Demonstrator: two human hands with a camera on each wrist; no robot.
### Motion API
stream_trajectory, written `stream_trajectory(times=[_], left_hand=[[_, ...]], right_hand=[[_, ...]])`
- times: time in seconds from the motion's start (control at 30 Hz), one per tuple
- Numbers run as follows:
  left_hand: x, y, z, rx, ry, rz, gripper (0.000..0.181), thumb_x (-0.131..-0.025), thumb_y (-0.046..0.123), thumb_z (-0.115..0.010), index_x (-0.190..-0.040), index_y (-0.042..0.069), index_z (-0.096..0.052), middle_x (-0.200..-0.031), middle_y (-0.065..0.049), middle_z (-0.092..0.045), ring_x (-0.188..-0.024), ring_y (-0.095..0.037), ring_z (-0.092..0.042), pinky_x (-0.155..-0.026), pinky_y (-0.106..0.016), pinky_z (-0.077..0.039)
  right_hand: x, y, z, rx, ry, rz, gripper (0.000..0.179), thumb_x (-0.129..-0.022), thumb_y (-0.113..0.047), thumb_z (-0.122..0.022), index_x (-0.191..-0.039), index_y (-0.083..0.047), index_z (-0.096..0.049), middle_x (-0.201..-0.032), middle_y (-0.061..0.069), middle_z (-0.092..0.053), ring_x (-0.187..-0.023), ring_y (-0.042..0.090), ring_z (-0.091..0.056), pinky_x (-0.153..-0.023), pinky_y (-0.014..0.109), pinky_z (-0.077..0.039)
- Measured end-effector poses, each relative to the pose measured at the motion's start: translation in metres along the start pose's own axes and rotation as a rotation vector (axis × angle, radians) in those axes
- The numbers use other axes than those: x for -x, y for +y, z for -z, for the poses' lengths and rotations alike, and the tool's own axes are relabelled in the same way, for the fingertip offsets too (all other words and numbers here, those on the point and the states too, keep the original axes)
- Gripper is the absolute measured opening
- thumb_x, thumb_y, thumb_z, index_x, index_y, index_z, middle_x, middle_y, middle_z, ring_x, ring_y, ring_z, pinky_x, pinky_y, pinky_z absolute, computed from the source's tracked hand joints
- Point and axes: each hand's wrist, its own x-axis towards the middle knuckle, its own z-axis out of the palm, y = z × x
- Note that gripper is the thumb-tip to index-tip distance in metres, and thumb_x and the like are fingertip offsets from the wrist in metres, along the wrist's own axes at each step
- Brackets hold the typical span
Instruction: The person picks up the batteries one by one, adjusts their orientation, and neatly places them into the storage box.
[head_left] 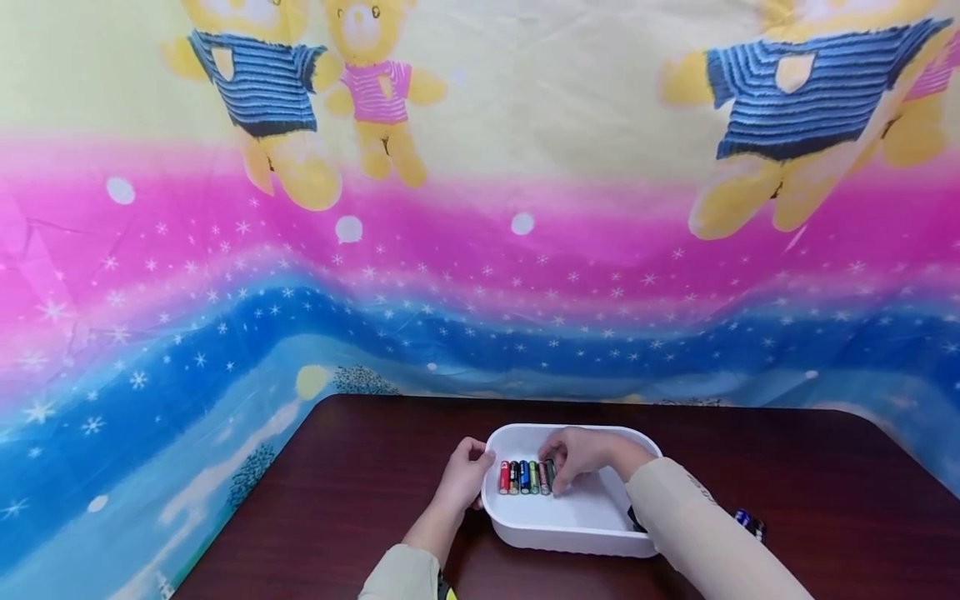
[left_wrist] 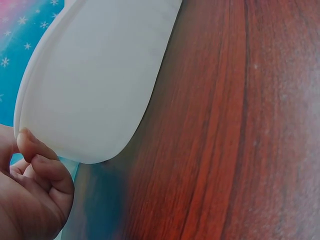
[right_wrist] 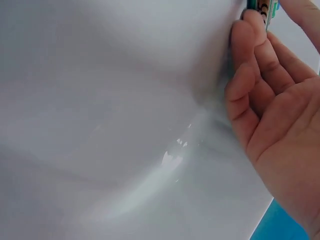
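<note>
A white plastic tray (head_left: 570, 540) with a raised rim stands on the table. Inside it, toward the left, several AA-size batteries (head_left: 524, 477) lie side by side in a row: red, black and gold, blue, green and others. My left hand (head_left: 462, 477) grips the tray's left end, thumb at the rim; the left wrist view shows the curled fingers against the tray's outer wall. Reaching into the tray, my right hand (head_left: 577, 454) pinches a dark green battery (head_left: 551, 472) at the row's right end. Only part of a battery (right_wrist: 262, 6) shows at the right fingertips in the right wrist view.
Blue and black batteries (head_left: 750, 525) lie on the dark wooden table (head_left: 360, 467), right of the tray and partly behind the right sleeve (head_left: 697, 525). A printed curtain with bears (head_left: 480, 250) hangs behind the table's back edge. A black item by the right wrist is mostly hidden.
</note>
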Motion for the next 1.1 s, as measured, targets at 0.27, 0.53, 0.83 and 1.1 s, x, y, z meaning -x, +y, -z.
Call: stream_trajectory(times=[0.27, 0.53, 0.83, 1.1], left_hand=[[0.001, 0.003, -0.001, 0.005, -0.025, 0.001, 0.019, -0.093, 0.02, -0.053, -0.108, 0.008, -0.05, -0.095, -0.017, -0.058, -0.04, -0.013, -0.04, -0.038, -0.022, -0.039], [0.001, 0.003, -0.001, -0.005, -0.033, -0.002, 0.019, -0.094, 0.02, -0.053, -0.108, 0.008, -0.05, -0.09, -0.016, -0.058, -0.04, -0.013, -0.04, -0.037, -0.022, -0.039], [0.001, 0.001, 0.0, -0.004, -0.032, -0.004, 0.019, -0.094, 0.02, -0.053, -0.108, 0.008, -0.05, -0.089, -0.015, -0.058, -0.039, -0.013, -0.039, -0.037, -0.022, -0.038], [0.0, -0.003, 0.004, 0.011, -0.023, -0.006, 0.019, -0.093, 0.021, -0.053, -0.107, 0.008, -0.05, -0.088, -0.014, -0.058, -0.038, -0.012, -0.038, -0.036, -0.022, -0.037]], right_hand=[[0.017, -0.011, 0.021, 0.007, -0.101, -0.08, 0.052, -0.074, -0.01, -0.075, -0.122, -0.01, -0.057, -0.077, 0.005, -0.064, -0.069, 0.02, -0.061, -0.059, 0.036, -0.052], [0.049, -0.02, 0.061, -0.027, -0.066, -0.104, 0.044, -0.081, -0.011, -0.069, -0.123, -0.004, -0.057, -0.09, 0.008, -0.067, -0.076, 0.021, -0.063, -0.065, 0.038, -0.053], [0.083, 0.011, 0.081, -0.024, 0.042, -0.044, 0.037, -0.083, -0.01, -0.066, -0.117, 0.0, -0.059, -0.087, 0.007, -0.064, -0.075, 0.021, -0.058, -0.062, 0.037, -0.05], [0.126, 0.054, 0.085, 0.03, 0.187, 0.061, 0.036, -0.082, -0.015, -0.069, -0.11, 0.004, -0.059, -0.069, 0.004, -0.056, -0.061, 0.018, -0.052, -0.05, 0.03, -0.044]])
